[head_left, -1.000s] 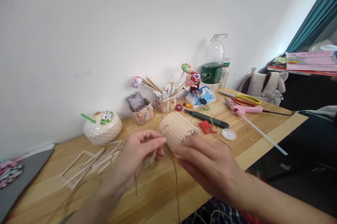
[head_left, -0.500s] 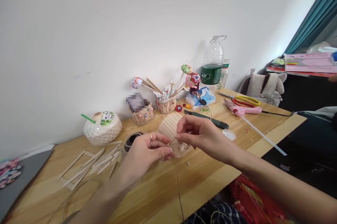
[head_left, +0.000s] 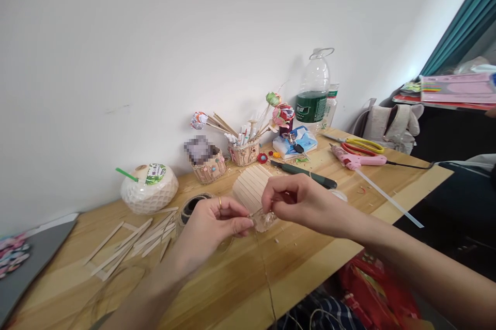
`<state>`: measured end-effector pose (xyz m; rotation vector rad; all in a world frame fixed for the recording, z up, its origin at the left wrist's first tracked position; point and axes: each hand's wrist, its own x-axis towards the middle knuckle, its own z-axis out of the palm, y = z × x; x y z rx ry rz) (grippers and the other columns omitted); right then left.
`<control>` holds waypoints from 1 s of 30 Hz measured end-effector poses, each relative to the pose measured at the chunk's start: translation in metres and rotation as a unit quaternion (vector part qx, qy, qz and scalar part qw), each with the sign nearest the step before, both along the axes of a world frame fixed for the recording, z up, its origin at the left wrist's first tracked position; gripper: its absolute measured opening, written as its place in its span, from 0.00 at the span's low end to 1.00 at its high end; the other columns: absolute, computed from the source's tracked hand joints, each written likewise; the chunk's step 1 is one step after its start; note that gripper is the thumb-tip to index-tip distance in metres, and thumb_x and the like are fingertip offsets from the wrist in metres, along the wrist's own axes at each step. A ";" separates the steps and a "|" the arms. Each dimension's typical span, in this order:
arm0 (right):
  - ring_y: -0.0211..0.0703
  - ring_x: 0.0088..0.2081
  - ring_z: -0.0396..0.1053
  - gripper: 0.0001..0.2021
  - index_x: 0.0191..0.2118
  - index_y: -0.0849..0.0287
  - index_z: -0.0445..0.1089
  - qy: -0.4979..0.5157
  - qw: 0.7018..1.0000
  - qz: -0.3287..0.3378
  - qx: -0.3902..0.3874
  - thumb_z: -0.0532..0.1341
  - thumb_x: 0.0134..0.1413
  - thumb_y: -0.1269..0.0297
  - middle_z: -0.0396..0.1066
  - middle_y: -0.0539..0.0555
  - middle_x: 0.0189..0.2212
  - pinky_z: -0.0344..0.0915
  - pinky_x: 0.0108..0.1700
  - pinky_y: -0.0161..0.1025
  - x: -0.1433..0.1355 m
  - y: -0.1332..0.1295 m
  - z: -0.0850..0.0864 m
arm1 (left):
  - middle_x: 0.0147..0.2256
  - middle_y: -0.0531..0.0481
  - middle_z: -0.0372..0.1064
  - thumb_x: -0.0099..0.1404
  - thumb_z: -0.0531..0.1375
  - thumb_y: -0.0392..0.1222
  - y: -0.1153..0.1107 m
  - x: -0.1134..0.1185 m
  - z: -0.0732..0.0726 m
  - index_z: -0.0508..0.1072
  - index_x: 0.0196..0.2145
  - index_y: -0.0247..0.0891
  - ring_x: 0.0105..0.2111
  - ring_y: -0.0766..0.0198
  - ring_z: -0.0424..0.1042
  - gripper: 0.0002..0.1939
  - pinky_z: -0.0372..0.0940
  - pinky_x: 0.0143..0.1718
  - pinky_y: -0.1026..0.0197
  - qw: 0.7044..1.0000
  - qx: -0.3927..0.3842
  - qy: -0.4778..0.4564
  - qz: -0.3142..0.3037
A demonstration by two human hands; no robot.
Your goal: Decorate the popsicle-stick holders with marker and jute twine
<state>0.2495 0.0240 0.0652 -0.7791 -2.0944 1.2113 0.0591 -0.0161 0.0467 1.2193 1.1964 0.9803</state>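
Note:
My left hand [head_left: 217,221], with a ring on one finger, pinches a thin length of twine [head_left: 266,281]. The twine hangs from the fingertips past the table's front edge. Just to the right, my right hand [head_left: 300,203] is closed in a pinch, apparently on the same strand, though its fingertips partly hide it. Behind my hands lies a panel of craft sticks [head_left: 250,185] set side by side. A small decorated wooden piece [head_left: 264,221] shows beneath the fingertips, partly covered. Left of these stands a twine spool [head_left: 186,216], half hidden by my left hand.
Loose craft sticks [head_left: 143,239] lie at left, near a wrapped coconut [head_left: 149,190]. Decorated stick holders [head_left: 244,153] stand by the wall. A green-handled tool [head_left: 306,175], a pink glue gun [head_left: 358,159], scissors [head_left: 362,147] and a large bottle [head_left: 312,92] occupy the right side.
My right hand has shifted slightly right and down, its fingers more curled. The hanging twine now runs visibly up to my left fingertips. My left hand has barely moved.

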 end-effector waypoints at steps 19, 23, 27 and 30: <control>0.33 0.26 0.60 0.05 0.28 0.60 0.69 -0.038 0.969 -0.119 0.212 0.59 0.54 0.69 0.66 0.49 0.24 0.53 0.27 0.32 -0.005 -0.008 -0.011 | 0.22 0.53 0.73 0.53 0.66 0.39 -0.006 -0.001 0.000 0.70 0.26 0.35 0.22 0.71 0.67 0.08 0.62 0.25 0.68 0.999 0.030 -0.031 -0.013; 0.31 0.22 0.56 0.10 0.27 0.60 0.63 0.172 0.976 -0.123 -0.045 0.58 0.55 0.61 0.68 0.50 0.28 0.53 0.23 0.31 -0.010 -0.004 -0.015 | 0.22 0.52 0.75 0.52 0.65 0.39 -0.007 0.005 0.000 0.68 0.27 0.35 0.21 0.70 0.68 0.09 0.63 0.24 0.67 1.000 0.004 -0.011 -0.007; 0.28 0.19 0.53 0.11 0.29 0.59 0.58 0.341 0.904 -0.066 -0.251 0.59 0.54 0.60 0.70 0.50 0.26 0.49 0.19 0.28 -0.017 0.000 -0.018 | 0.21 0.52 0.74 0.49 0.65 0.39 -0.009 0.011 0.000 0.69 0.27 0.35 0.22 0.68 0.69 0.09 0.64 0.27 0.66 1.000 -0.011 0.009 -0.001; 0.27 0.16 0.47 0.10 0.28 0.59 0.58 0.388 0.869 -0.041 -0.306 0.61 0.52 0.63 0.61 0.43 0.16 0.45 0.17 0.25 -0.016 0.003 -0.018 | 0.22 0.52 0.74 0.50 0.64 0.39 -0.012 0.012 0.001 0.69 0.28 0.36 0.24 0.66 0.71 0.08 0.64 0.29 0.64 0.999 0.000 0.052 0.001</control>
